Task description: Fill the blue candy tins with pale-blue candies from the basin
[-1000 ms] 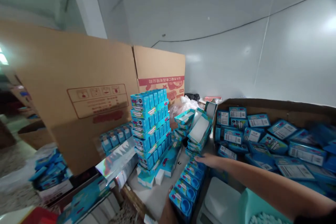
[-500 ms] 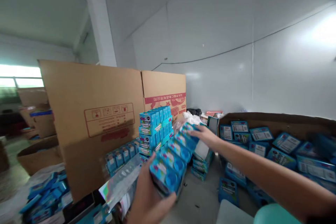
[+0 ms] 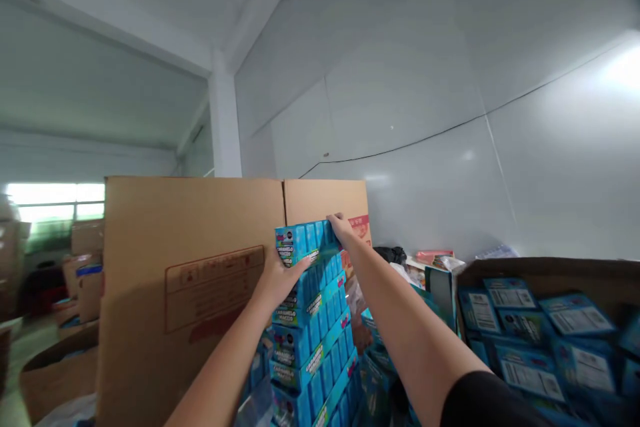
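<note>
Head view, from the near edge outward: two bare forearms rise from the bottom of the frame, the right one coming out of a black sleeve [image 3: 493, 400] at the lower right. Beside that arm, on the right, a wide open carton [image 3: 545, 270] holds loose blue packets [image 3: 525, 323] lying flat, their white printed labels facing up.

Further out, the left hand [image 3: 273, 280] presses against the near end of the top row of blue boxes [image 3: 307, 243], its fingers [image 3: 295, 270] curled on the row's front corner. The right hand [image 3: 343, 227] rests on the far end of that same row, fingers closed over its upper edge, so the row is clamped between the two hands. This row sits at the very top of a tall stack of blue boxes [image 3: 313, 340], which stands upright in several tiers below it, each tier carrying a printed band across its side. Whether the top row has fully settled onto the tier under it cannot be told.

Just behind the stack stands a large brown cardboard box [image 3: 190, 267] with a red printed panel on its side. Beyond it are a white pillar [image 3: 225, 120], a pale wall [image 3: 425, 93], and at far left more cardboard cartons [image 3: 83, 260] below a bright window [image 3: 50, 193].
</note>
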Demonstrator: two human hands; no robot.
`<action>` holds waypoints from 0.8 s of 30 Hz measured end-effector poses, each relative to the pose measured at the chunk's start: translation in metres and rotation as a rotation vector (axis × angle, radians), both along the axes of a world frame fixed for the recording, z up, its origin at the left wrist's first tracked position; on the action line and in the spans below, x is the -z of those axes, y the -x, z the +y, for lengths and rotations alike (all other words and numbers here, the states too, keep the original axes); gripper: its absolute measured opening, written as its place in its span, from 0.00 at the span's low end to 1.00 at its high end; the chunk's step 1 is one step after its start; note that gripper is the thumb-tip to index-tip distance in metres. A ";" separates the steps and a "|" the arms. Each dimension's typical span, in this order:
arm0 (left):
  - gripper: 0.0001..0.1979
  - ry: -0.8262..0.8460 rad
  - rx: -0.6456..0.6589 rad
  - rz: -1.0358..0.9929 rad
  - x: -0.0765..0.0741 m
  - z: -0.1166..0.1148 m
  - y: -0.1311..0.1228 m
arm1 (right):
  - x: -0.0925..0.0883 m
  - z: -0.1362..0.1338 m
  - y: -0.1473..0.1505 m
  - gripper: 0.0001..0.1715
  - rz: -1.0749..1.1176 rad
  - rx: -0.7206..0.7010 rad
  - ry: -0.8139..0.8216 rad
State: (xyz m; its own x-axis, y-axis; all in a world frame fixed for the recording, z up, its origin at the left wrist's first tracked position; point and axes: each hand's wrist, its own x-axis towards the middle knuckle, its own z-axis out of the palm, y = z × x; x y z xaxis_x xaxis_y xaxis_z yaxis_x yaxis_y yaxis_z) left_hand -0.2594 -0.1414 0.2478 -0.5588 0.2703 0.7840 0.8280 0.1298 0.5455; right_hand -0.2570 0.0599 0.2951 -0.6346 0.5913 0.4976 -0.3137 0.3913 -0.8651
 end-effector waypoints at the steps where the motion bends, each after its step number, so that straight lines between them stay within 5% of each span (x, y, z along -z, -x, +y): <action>1: 0.24 -0.003 0.016 0.004 0.007 0.000 0.002 | 0.006 0.001 0.005 0.19 0.002 0.000 -0.017; 6: 0.27 -0.053 0.016 0.023 0.017 0.002 0.005 | 0.011 0.005 0.015 0.21 0.015 0.053 -0.060; 11: 0.28 -0.090 -0.250 0.013 0.028 0.009 0.002 | 0.013 -0.004 0.005 0.20 -0.012 0.133 -0.033; 18: 0.35 -0.061 -0.232 0.025 0.031 0.013 -0.011 | 0.004 -0.018 -0.028 0.31 -0.037 0.275 -0.058; 24: 0.38 0.036 -0.271 -0.133 0.023 0.001 -0.023 | -0.068 -0.009 -0.118 0.27 0.043 0.404 -0.903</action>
State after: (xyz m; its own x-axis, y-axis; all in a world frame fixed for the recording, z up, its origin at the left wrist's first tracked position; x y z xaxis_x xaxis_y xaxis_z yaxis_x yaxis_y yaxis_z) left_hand -0.2369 -0.1405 0.2252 -0.7113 0.1235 0.6919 0.6823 0.3579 0.6375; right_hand -0.1387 0.0505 0.3626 -0.4401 0.1466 0.8859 -0.0354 0.9830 -0.1802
